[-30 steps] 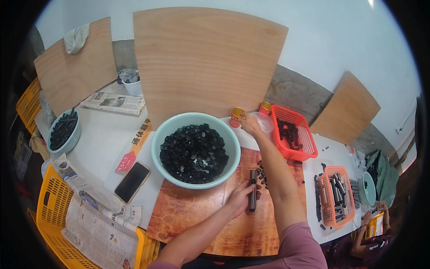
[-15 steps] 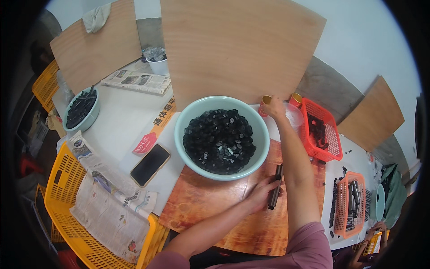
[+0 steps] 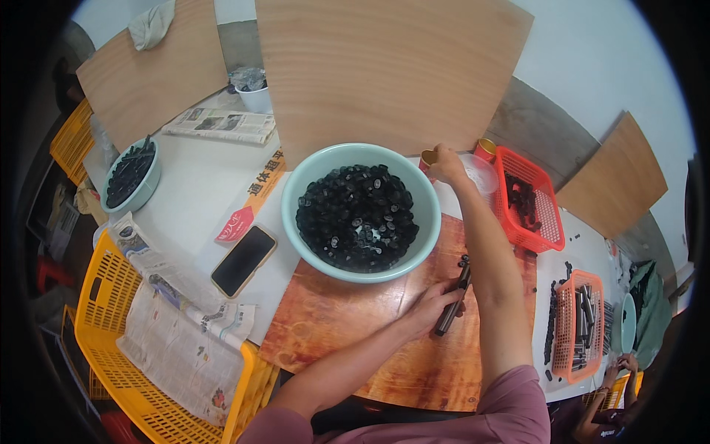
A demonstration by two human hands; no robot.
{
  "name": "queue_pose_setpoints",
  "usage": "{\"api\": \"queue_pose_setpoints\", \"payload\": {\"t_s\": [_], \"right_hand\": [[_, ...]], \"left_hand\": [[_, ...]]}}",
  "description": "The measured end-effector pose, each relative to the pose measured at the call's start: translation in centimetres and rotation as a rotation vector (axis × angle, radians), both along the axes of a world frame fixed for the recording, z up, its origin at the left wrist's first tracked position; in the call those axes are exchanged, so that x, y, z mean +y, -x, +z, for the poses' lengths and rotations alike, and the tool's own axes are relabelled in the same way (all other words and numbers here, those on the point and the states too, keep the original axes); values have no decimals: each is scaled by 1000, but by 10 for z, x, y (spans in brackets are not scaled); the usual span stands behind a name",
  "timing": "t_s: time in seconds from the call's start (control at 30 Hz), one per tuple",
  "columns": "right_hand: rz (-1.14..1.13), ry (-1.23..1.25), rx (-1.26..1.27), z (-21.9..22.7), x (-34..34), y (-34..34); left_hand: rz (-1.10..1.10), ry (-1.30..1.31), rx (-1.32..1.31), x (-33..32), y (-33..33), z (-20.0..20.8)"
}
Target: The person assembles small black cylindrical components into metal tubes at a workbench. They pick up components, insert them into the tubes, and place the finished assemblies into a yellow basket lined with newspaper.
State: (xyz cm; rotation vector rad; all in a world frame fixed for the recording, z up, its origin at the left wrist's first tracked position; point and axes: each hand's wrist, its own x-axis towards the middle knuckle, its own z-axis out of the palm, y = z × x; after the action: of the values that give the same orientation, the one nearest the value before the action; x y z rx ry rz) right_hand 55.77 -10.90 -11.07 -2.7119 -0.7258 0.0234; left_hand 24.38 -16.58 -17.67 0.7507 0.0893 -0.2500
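My left hand (image 3: 433, 305) is closed around a dark cylindrical tube (image 3: 445, 323), held slantwise above the reddish-brown wood-patterned board. By the tube's upper end are small black pieces (image 3: 464, 261). My right hand (image 3: 448, 167) reaches far forward to a small red can (image 3: 425, 160) with a gold-coloured inside. Its fingers are bent at the can's rim; their tips and anything between them are hidden. Left of my right forearm stands a big pale green basin (image 3: 290, 214), filled with many small black parts, some with shiny oval faces.
A second can (image 3: 485, 149), a clear round container (image 3: 482, 176) and a red basket (image 3: 556, 246) stand right. Farther right, an orange basket (image 3: 562, 325) holds tubes. Left are a phone (image 3: 244, 261), a yellow crate (image 3: 92, 325) with newspaper and another basin (image 3: 151, 177). Another person's hands (image 3: 620, 366) show lower right.
The tube in my left hand has tilted more, and small black pieces now show by its upper end. My right hand stays at the red can. The whole view has shifted slightly.
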Motion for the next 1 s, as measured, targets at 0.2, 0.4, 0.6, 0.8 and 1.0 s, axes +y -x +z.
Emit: {"api": "queue_pose_setpoints", "payload": {"t_s": [0.2, 0.4, 0.6, 0.8, 1.0], "right_hand": [[-86, -26, -17, -3, -7, -1], [-47, -145, -59, -12, -5, 4], [-19, -264, -296, 8, -11, 28], [550, -362, 49, 77, -59, 189], [608, -169, -226, 49, -71, 291]], "left_hand": [[-8, 57, -8, 1, -2, -3], [-14, 106, -13, 2, -2, -5], [-5, 155, 11, -1, -6, -16], [7, 184, 38, 0, -5, -16], [185, -123, -193, -9, 9, -39]]}}
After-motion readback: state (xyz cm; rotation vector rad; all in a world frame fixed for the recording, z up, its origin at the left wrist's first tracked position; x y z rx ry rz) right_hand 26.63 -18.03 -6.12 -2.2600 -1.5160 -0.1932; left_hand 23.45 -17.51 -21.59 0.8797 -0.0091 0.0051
